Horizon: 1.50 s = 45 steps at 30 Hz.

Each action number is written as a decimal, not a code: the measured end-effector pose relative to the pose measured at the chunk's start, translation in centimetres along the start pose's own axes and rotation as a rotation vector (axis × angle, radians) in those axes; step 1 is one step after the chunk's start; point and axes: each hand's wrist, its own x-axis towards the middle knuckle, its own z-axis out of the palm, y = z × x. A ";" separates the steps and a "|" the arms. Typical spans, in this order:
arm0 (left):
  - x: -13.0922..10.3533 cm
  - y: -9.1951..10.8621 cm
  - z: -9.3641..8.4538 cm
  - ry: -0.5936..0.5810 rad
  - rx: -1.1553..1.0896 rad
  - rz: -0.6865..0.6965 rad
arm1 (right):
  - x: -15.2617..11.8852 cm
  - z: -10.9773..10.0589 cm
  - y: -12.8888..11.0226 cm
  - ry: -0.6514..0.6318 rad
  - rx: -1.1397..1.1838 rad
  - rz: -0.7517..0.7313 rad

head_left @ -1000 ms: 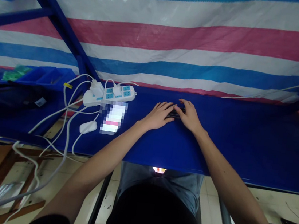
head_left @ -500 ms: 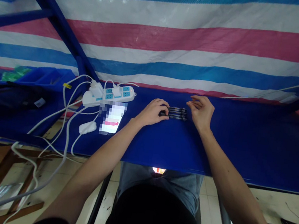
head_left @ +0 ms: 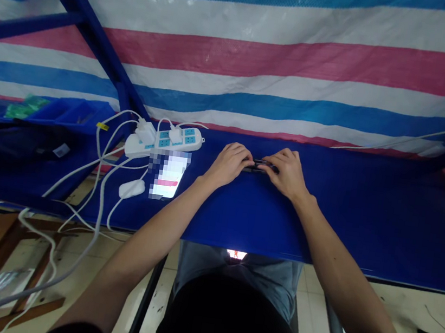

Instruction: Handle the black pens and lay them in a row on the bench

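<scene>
Several slim dark pens [head_left: 255, 167] lie side by side on the blue tabletop [head_left: 257, 215], pointing left to right. My left hand [head_left: 229, 163] is closed around their left ends, thumb on the near side and fingers on the far side. At the right ends my right hand [head_left: 286, 174] grips the same bunch between thumb and fingers. Only the middle of the pens shows between the two hands; their ends are mostly covered by my fingers.
Left of my left hand are a lit phone [head_left: 168, 181], a white power strip [head_left: 189, 139] with plugs, a white adapter [head_left: 132, 189] and loose white cables [head_left: 101, 199]. Blue bins [head_left: 85, 114] and a dark bag [head_left: 16, 145] stand farther left. A striped tarp [head_left: 261, 62] hangs behind the table.
My right hand has moved left and down onto the right ends of the pens and closed on them. The pens are now squeezed closer together; my left hand stays at their left ends.
</scene>
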 end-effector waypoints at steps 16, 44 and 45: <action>-0.3 -0.6 0.0 0.149 -0.038 -0.027 | 0.1 1.1 -0.8 -0.010 -0.164 -0.074; -0.3 -0.9 0.2 0.236 -0.217 -0.092 | 0.0 0.8 -1.0 0.098 -0.172 -0.102; -0.3 -0.8 0.1 0.214 -0.196 -0.087 | 0.0 0.7 -1.0 0.105 -0.157 -0.109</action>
